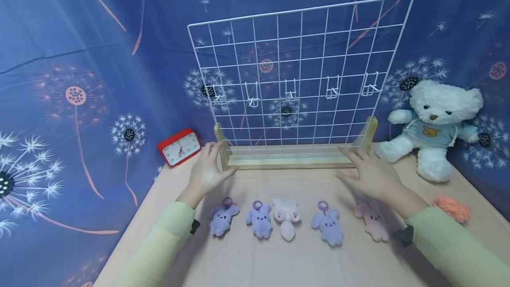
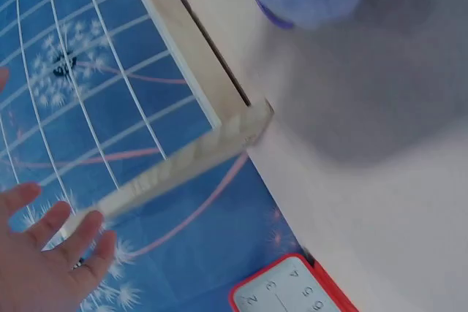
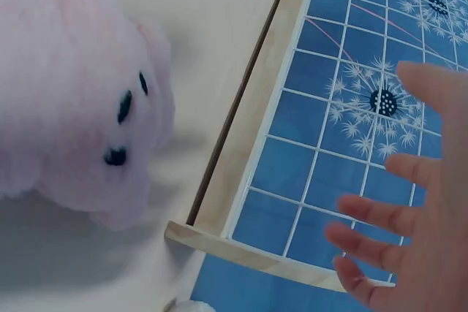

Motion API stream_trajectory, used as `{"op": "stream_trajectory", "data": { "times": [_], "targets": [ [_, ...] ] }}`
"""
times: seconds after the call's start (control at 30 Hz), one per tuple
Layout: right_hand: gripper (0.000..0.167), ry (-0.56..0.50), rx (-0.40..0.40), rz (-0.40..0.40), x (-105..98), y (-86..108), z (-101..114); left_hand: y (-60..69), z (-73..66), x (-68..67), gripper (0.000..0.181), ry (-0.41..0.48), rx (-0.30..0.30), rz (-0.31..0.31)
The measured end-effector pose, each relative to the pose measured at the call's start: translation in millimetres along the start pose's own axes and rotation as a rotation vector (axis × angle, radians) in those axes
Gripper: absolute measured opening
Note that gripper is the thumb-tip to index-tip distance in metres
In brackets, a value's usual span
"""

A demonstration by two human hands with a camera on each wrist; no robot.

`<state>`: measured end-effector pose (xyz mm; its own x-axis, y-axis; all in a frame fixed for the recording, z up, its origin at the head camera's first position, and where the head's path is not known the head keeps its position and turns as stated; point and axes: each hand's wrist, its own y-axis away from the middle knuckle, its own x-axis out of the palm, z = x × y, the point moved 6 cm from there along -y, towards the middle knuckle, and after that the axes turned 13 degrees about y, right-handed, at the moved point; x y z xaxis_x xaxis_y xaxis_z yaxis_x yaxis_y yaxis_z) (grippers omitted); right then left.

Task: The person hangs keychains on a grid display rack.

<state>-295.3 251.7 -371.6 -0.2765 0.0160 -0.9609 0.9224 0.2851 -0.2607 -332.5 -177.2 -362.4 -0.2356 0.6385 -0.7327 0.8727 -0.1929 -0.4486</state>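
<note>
A white wire grid rack (image 1: 301,59) stands upright in a wooden base (image 1: 287,166). My left hand (image 1: 207,169) is beside the base's left end piece, fingers apart and nothing held; the left wrist view shows its spread fingers (image 2: 84,235). At the opposite end, my right hand (image 1: 374,174) hovers near the right end piece with fingers loosely spread, also holding nothing. Whether either hand touches the wood, I cannot tell. Several white hooks (image 1: 291,90) hang in a row across the grid.
In front of the base lie three purple plush keychains (image 1: 260,223), a white plush (image 1: 287,216) with pink paws and a pink plush keychain (image 1: 374,220). A red clock (image 1: 180,147) leans at left. At right are a white teddy bear (image 1: 432,123) and an orange fluffy bundle (image 1: 452,208).
</note>
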Motion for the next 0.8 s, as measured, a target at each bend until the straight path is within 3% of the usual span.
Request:
{"op": "stream_trajectory", "data": {
  "times": [0.13,0.3,0.53,0.8],
  "targets": [
    [0.08,-0.048,0.022,0.028,8,5.6,-3,-6.9,13.6,-6.8,0.083,0.107,-0.055,-0.062],
    [0.074,-0.112,0.008,0.037,16,12.1,-5,-17.7,34.2,-11.6,0.077,0.344,-0.145,-0.086],
    [0.068,-0.173,-0.02,0.009,22,16.7,-11,-33.7,64.6,-7.6,0.078,0.709,-0.387,-0.022],
    [0.066,-0.182,-0.019,0.005,20,14.3,-16,-45.6,80.3,13.9,0.071,0.957,-0.511,0.036]
  ]
}}
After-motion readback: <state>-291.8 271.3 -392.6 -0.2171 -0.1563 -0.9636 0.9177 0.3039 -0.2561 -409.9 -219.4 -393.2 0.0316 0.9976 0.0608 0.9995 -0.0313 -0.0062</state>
